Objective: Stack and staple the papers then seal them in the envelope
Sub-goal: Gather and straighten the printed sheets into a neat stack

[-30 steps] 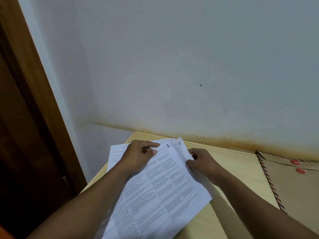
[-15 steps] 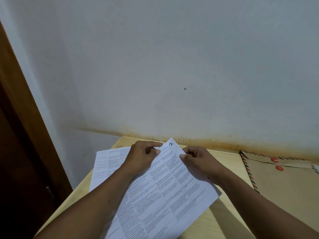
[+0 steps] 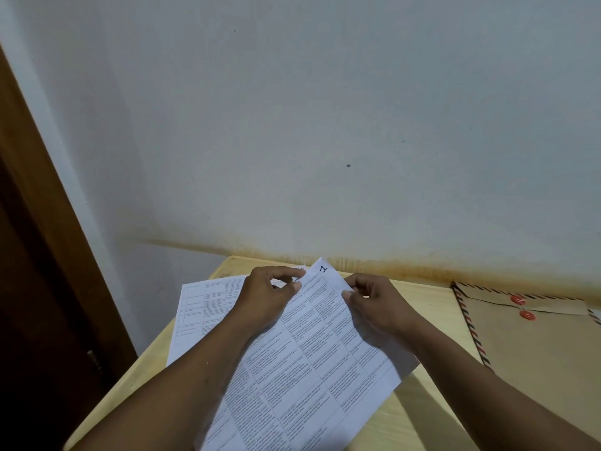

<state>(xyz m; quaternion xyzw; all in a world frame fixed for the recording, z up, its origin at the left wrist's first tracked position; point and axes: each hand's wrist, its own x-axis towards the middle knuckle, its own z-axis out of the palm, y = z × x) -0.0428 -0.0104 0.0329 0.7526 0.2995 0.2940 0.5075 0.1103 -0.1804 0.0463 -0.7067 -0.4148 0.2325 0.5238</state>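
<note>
while left hand [image 3: 265, 299] and right hand [image 3: 382, 309] pinch thin printed papers [image 3: 312, 372], pale woodgrain table [image 3: 413, 428], flat brown envelope [image 3: 536, 359]

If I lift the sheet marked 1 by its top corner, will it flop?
Probably floppy: the top sheet is thin paper, so its lower half would likely sag. Seems light: left hand and right hand hold it by fingertip pinches. May slide easily over the sheet beneath.

White printed papers [image 3: 312, 362], tan envelope [image 3: 533, 353] with red-black striped border.
</note>
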